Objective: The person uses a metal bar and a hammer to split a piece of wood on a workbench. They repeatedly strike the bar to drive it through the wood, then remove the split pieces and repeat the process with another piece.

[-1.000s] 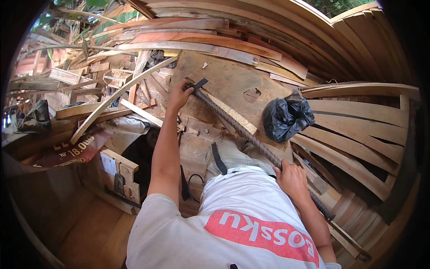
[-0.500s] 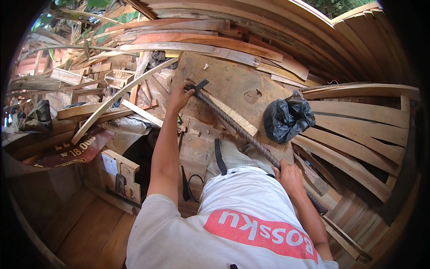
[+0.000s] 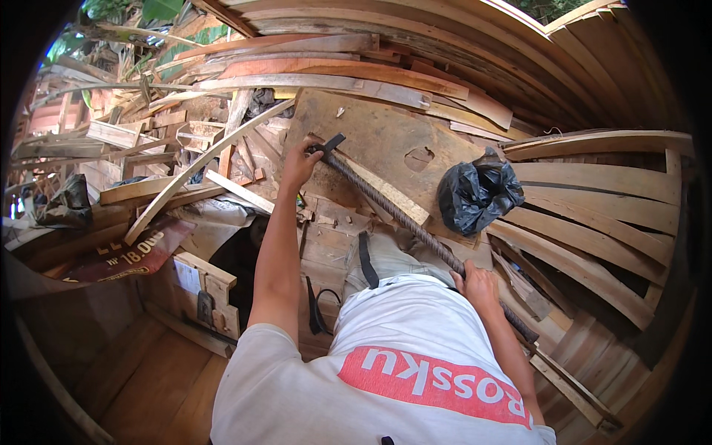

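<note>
A long ribbed steel bar (image 3: 400,213) runs slantwise across my lap, from the far left down to the near right. At its far end sits a short, flat black crosspiece (image 3: 335,141). My left hand (image 3: 300,159) is closed around the bar just below that crosspiece. Nearer my body, my right hand (image 3: 478,285) wraps the bar by my right hip, and the bar's near end sticks out beyond it. A pale wood strip (image 3: 397,202) lies alongside the bar, on a worn brown board (image 3: 371,119).
A black plastic bag (image 3: 478,193) stands on the board's right part. Curved planks (image 3: 593,211) fan out at the right, and more lumber (image 3: 311,83) is stacked behind. Scrap wood (image 3: 156,141) litters the far left. A wooden box-like frame (image 3: 215,278) stands at the near left.
</note>
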